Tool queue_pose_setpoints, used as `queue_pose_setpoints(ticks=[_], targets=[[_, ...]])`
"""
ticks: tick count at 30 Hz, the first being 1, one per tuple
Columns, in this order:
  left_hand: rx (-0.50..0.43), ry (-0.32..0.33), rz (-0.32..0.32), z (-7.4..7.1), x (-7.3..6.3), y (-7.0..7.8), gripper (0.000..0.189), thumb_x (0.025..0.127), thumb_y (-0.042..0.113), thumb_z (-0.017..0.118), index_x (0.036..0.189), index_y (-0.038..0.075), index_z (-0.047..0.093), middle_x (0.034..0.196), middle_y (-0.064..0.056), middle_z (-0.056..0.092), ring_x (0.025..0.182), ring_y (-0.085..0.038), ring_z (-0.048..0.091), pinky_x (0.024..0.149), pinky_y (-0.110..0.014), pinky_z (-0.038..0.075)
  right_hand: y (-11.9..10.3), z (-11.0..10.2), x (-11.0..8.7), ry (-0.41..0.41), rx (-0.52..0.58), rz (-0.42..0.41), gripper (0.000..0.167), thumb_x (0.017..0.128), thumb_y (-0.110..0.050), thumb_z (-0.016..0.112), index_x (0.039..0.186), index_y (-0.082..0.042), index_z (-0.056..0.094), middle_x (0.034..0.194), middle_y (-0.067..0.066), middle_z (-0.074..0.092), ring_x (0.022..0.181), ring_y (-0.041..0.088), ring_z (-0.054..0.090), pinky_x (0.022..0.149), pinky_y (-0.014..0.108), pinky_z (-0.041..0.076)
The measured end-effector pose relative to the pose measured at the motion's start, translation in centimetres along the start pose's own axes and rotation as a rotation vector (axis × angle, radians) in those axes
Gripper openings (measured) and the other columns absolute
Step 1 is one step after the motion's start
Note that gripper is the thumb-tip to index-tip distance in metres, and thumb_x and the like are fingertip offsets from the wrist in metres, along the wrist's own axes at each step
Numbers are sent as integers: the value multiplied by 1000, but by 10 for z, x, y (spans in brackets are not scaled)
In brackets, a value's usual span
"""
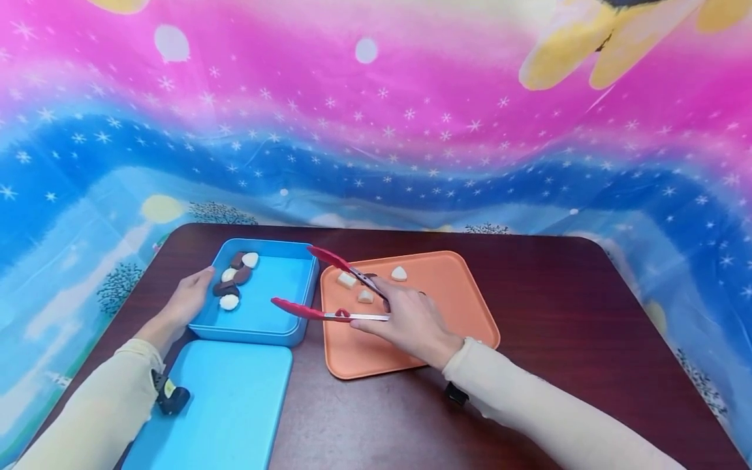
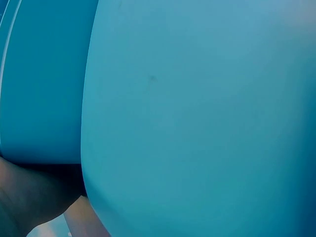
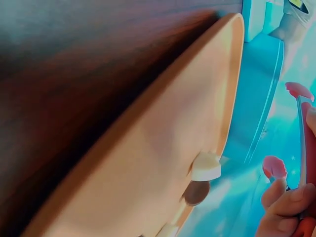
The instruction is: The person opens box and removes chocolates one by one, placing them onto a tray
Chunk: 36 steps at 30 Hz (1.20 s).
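Observation:
My right hand (image 1: 414, 320) grips a pair of tongs (image 1: 361, 318) with red tips and metal arms, over the orange tray (image 1: 470, 313). The tongs stand spread, their red tips over the right side of the blue box (image 1: 284, 274), with nothing between them. My left hand (image 1: 187, 300) rests along the box's left outer wall, fingers fairly straight. Several brown and white chocolate-like pieces (image 1: 241, 275) lie in the box's left part. On the tray are a white triangular piece (image 1: 399, 273), a cream piece (image 1: 365, 296), another pale piece (image 1: 346, 280) and a brown piece (image 3: 197, 192).
A flat blue lid (image 1: 229, 398) lies in front of the box, under my left forearm. Everything stands on a dark reddish-brown table (image 1: 552, 300). A patterned pink and blue cloth (image 1: 376, 130) hangs behind and beside the table.

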<state>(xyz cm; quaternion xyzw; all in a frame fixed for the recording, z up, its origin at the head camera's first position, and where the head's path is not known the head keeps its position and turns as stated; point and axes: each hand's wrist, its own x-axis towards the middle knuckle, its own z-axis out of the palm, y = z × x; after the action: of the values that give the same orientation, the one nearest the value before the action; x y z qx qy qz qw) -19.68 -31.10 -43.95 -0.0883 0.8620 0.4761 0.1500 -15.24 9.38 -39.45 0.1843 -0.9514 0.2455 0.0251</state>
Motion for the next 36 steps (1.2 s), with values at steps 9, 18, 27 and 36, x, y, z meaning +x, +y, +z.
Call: queue_pose_setpoints(ticks=[9,18,27,36], targets=[[-1,-8,-2,1,1,0,81,106,59,9,160,0,-5,166,-30,-3,153,-55,-3,121,-73,9,-12,9,13,-30,-38,-22,79,77,-63,80,142,-25,56,88,-3,72,61,9,57,45,27,43],[8,-8,9,-2,1,2,81,106,59,10,160,0,-5,166,-31,-4,152,-55,-4,120,-74,8,-27,18,24,-64,-33,-34,82,78,-64,79,144,-22,55,78,0,63,52,12,51,41,24,38],[-8,1,9,-1,2,1,79,106,57,10,160,0,-4,166,-30,-4,153,-54,-3,121,-73,8,-42,27,35,-100,-51,-29,79,79,-64,77,142,-21,58,74,-3,61,53,14,49,40,25,35],[-18,8,3,-1,3,0,81,106,60,10,160,1,-4,166,-30,-3,152,-55,-2,120,-74,9,-57,36,44,-101,-106,-109,69,81,-61,77,136,-23,64,72,-7,58,61,10,50,39,23,36]])
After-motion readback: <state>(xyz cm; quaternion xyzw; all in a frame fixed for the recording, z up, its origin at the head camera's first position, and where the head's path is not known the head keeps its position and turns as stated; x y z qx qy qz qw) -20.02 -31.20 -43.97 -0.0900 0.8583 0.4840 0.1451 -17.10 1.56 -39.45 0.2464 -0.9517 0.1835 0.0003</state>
